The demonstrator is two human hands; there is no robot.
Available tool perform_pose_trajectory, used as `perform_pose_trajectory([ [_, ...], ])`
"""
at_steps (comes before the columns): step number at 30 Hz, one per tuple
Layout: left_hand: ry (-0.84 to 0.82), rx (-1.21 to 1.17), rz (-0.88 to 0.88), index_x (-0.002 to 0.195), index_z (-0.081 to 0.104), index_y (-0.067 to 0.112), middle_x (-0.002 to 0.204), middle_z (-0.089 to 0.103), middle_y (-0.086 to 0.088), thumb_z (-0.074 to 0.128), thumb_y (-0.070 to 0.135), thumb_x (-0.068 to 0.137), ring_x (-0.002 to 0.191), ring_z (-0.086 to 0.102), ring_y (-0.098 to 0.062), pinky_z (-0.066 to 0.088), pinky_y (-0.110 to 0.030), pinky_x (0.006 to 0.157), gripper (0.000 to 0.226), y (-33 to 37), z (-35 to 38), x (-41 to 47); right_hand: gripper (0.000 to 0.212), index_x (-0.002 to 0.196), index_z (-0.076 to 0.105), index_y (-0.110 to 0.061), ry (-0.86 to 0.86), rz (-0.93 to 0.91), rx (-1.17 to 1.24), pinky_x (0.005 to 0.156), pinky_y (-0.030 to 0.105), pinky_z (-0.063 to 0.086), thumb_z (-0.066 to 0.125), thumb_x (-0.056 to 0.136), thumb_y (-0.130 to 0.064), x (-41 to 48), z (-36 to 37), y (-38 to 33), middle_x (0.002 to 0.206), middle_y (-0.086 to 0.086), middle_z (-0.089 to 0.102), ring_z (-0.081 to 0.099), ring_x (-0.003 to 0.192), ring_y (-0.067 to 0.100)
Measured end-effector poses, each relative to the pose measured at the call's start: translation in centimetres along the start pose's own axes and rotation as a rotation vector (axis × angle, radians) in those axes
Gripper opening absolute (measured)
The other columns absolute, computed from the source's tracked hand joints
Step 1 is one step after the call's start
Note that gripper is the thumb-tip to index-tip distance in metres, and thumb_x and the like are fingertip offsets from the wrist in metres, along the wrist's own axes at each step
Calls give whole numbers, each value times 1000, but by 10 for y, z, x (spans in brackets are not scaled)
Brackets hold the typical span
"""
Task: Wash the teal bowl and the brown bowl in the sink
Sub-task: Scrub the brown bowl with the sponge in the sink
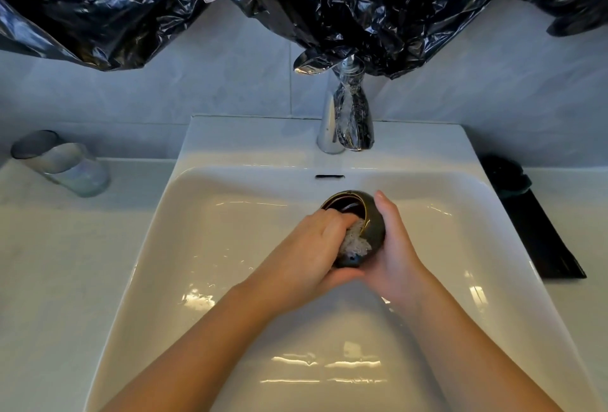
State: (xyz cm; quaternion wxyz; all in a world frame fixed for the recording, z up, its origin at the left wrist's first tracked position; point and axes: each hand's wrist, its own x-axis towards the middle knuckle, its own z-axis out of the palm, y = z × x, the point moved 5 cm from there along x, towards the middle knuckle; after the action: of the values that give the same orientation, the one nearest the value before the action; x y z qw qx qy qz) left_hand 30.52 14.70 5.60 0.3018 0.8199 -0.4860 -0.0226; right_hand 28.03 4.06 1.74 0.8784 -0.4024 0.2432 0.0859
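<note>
Over the middle of the white sink (204, 247) I hold a dark brown bowl (375, 224) with a gold rim, tilted so its opening faces away to the left. My right hand (394, 247) cups its outside from the right, thumb pointing up along the wall. My left hand (309, 247) grips a whitish scrubber (357, 242) and presses it against the bowl's near rim, fingers partly inside the bowl. The teal bowl (508, 174) sits upside down on the counter to the right of the sink.
A chrome faucet (348, 115) wrapped in plastic stands behind the basin. A glass cup (62, 165) lies on the left counter. A black mat (546, 240) lies under the teal bowl on the right. Black plastic sheeting (329, 0) hangs over the wall above.
</note>
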Motion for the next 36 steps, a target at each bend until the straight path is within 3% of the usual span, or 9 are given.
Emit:
perform_pose_trajectory([
  [2,11,-124,-95,132,38,12,125,55,-9,69,48,78,110,49,-19,37,-27,95,72,-1,-3,-2,58,104,73,-7,-28,23,88,81,39,58,49,82,-55,-1,2,0,105,17,73,71,97,27],
  [6,23,124,19,125,42,12,118,59,-7,35,59,91,112,49,-22,28,-39,109,58,-5,-2,-1,58,86,78,-10,4,15,109,75,36,57,43,91,-56,2,0,-1,94,14,75,74,85,24],
  [14,30,-338,-262,130,36,14,112,54,2,27,56,88,97,52,-13,43,-29,81,61,4,12,-3,69,113,62,2,118,-175,-218,84,41,51,50,84,-60,1,4,4,99,18,65,65,98,28],
  [17,77,-533,-380,123,37,22,95,52,19,31,50,93,82,54,2,42,-21,67,42,1,13,-7,59,112,65,-15,135,-308,-359,91,46,52,48,78,-60,3,7,5,108,21,66,66,105,30],
  [19,88,-609,-435,121,37,25,86,51,19,34,44,94,69,53,6,38,-17,60,34,-1,16,-8,38,93,73,-30,116,-242,-293,82,38,55,42,94,-51,5,7,10,97,11,70,69,93,21],
  [23,133,-618,-453,127,35,27,89,52,19,34,45,94,67,54,7,38,-16,58,38,-3,13,-11,49,114,66,-28,59,-108,-124,77,35,53,28,100,-54,10,6,11,104,7,73,69,97,20],
  [27,166,-633,-419,128,35,21,88,53,16,33,42,93,70,55,5,38,-12,58,41,-2,12,-12,57,106,72,-19,15,0,-225,83,42,55,39,92,-63,3,11,12,103,12,74,71,97,22],
  [32,209,-921,-552,109,39,25,70,47,-1,27,49,93,37,44,-2,37,-17,36,31,6,6,-8,54,126,47,-38,-32,-484,-664,88,28,54,43,77,-61,-4,18,-2,114,1,61,63,106,11],
  [36,294,-931,-535,109,46,21,83,54,5,37,42,98,60,55,5,43,-10,53,25,-1,-1,-6,62,136,37,-45,-113,-497,-659,98,36,52,47,77,-61,-4,23,-1,124,3,56,60,114,19],
])
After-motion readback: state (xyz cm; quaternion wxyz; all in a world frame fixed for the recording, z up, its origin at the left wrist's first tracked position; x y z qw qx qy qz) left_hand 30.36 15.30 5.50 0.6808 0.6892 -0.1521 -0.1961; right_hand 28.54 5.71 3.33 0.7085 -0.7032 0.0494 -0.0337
